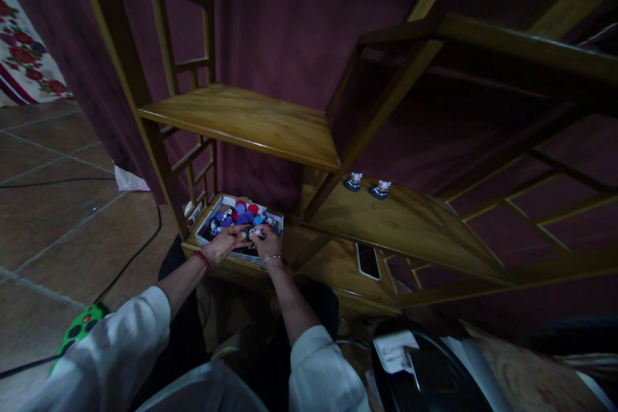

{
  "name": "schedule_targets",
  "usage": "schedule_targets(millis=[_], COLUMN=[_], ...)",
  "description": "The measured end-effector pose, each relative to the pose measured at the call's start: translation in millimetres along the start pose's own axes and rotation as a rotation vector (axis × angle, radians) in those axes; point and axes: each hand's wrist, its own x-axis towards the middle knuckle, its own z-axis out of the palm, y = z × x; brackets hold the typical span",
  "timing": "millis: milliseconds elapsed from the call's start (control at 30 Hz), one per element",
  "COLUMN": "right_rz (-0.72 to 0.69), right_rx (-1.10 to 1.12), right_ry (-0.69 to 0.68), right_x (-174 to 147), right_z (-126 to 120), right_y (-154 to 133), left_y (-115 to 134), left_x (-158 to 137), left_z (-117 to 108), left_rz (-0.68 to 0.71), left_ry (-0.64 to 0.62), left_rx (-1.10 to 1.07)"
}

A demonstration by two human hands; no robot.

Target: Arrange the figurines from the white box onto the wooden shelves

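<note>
Over the front part of a white box [205,239], my two hands meet around a small figurine [257,232] with a dark round base and a pale body. My left hand [226,243] has its fingers closed at the base end. From the other side, my right hand [268,245] pinches the pale part. Several small figures and pieces in blue, purple and red [244,214] fill the box, partly hidden by my hands. On the shelf to the right stand two similar figurines, a left one [354,181] and a right one [381,190], both upright on dark bases.
The box sits on the low board of a wooden shelf unit, beneath a higher shelf [251,119]. A slanted post [371,132] separates it from the right shelf [415,219]. A phone-like dark slab [368,261] lies lower right. A green device [82,327] with a cable is on the floor.
</note>
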Motion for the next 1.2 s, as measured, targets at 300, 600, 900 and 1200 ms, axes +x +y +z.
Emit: schedule_targets(millis=[300,600,900,1200], right_rz=[-0.022,-0.017,-0.003,-0.020], right_rx=[0.109,0.100,0.206,0.251], right_ry=[-0.022,0.027,0.014,0.046], right_x=[0,3,5,4], right_z=[-1,-5,-7,-3], right_y=[1,2,10,17], left_y=[5,4,3,2], left_x=[-3,2,-4,-8], left_z=[7,17,21,23], left_rz=[0.009,0.036,0.021,0.028], left_ry=[0.033,0.083,0.068,0.060], left_rx=[-0.081,-0.158,-0.207,-0.228])
